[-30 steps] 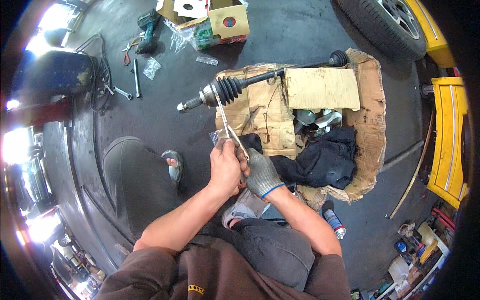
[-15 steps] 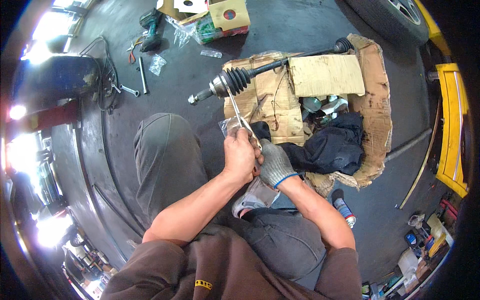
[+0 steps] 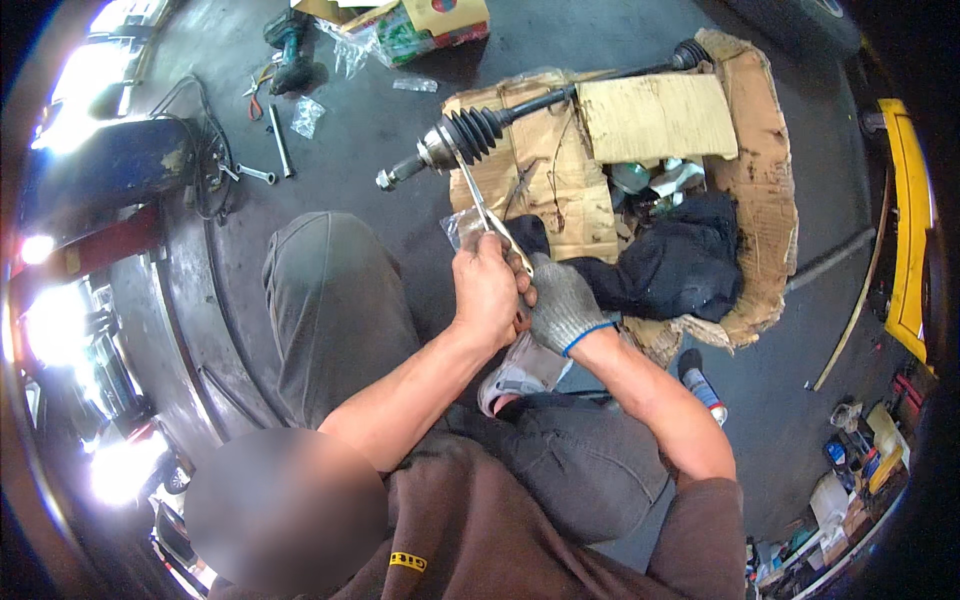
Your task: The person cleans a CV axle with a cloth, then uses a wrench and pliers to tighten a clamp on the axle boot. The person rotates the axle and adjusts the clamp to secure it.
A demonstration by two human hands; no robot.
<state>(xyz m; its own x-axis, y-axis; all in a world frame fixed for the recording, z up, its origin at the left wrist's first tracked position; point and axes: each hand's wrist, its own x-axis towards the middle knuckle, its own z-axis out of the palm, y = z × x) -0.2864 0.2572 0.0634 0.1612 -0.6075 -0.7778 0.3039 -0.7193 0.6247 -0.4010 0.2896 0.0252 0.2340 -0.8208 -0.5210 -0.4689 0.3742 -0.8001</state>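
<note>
A drive axle point(image 3: 540, 103) lies across the cardboard, its black ribbed rubber boot point(image 3: 474, 134) and metal joint end point(image 3: 408, 167) pointing left. Against the boot's near edge, by the joint, rests the tip of a long silver plier-like tool point(image 3: 474, 190). My bare left hand point(image 3: 487, 285) is wrapped round its handle end. My right hand point(image 3: 565, 305), in a grey knit glove with a blue cuff, is closed beside it at the same handles. The fingers hide much of the grip, and the exact jaw contact is too small to tell.
Flattened cardboard point(image 3: 765, 200) carries a dark cloth point(image 3: 685, 265). A spray can point(image 3: 703, 387) lies near my right forearm. At the far left are a cordless power tool point(image 3: 288, 50), pliers point(image 3: 256, 100), a metal bar point(image 3: 280, 142) and a wrench point(image 3: 257, 175). An open box point(image 3: 440, 25) stands behind.
The view has shifted a little, so the axle and cardboard sit slightly higher in it. Both hands keep their hold, and the tool's tip stays at the boot.
</note>
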